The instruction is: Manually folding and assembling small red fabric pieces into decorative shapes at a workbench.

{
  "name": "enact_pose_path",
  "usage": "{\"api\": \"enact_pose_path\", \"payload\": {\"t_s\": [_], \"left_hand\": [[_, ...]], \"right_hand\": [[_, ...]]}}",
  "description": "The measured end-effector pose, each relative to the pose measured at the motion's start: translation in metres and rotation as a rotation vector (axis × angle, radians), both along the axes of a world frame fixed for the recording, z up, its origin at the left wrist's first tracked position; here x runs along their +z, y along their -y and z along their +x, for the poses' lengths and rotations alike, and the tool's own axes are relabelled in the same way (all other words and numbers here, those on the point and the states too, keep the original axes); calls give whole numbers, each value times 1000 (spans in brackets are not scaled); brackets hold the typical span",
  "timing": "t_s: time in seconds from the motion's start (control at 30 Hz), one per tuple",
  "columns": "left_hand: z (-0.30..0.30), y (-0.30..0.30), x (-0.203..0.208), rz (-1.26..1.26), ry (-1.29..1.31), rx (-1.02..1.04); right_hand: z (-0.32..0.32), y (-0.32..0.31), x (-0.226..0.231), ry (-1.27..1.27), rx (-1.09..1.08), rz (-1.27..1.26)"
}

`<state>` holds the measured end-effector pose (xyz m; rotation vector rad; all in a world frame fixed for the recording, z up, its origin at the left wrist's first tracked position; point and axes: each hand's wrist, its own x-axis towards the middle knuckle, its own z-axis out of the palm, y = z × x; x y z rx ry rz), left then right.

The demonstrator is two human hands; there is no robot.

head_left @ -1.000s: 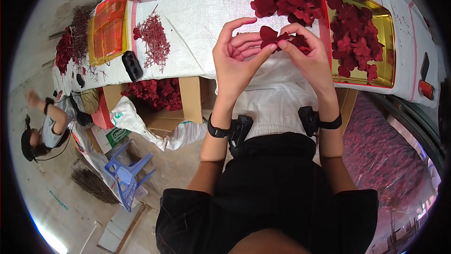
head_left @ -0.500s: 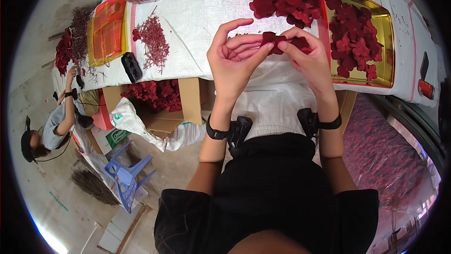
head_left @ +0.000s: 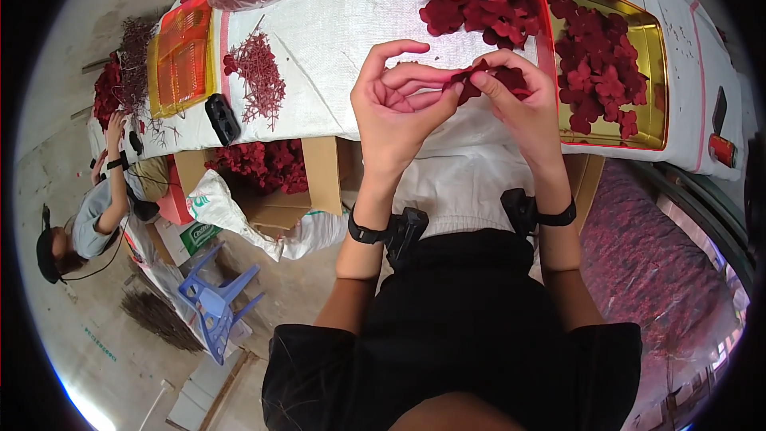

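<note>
Dark red artificial flower petals [head_left: 469,90] hang between my two hands above the near edge of the table. My left hand [head_left: 396,112] pinches their left side with thumb and fingertips, its index finger raised and curved. On the other side, my right hand [head_left: 528,104] grips more of the same petals between thumb and fingers; how many layers it holds is hidden. Beyond my hands lies a loose pile of red petals [head_left: 483,4]. To the right, a red-rimmed, gold-lined tin tray [head_left: 656,80] contains more flower pieces [head_left: 602,72].
Thin red stems [head_left: 259,80] lie left of my hands, near a black device [head_left: 222,120] and an orange-yellow plastic basket [head_left: 183,56]. A cardboard box [head_left: 323,176] of red flowers stands below the table edge. At far left, another person [head_left: 100,208] reaches toward the table.
The petals between my hands have tilted and bunched closer to my right hand's fingers. Both hands stay in nearly the same place.
</note>
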<state>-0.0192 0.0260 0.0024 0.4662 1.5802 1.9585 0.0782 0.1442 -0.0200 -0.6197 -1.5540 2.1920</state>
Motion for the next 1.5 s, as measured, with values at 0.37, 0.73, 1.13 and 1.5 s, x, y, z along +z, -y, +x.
{"api": "enact_pose_path", "payload": {"t_s": [0.37, 0.73, 1.13, 1.5], "left_hand": [[6, 3, 6, 31, -78, 58], [28, 10, 7, 186, -318, 124], [44, 16, 9, 235, -506, 160], [33, 14, 35, 285, -483, 2]], "right_hand": [[2, 2, 8, -147, -81, 360], [15, 1, 19, -381, -105, 631], [25, 5, 24, -386, -97, 607], [24, -6, 43, -440, 12, 587]]}}
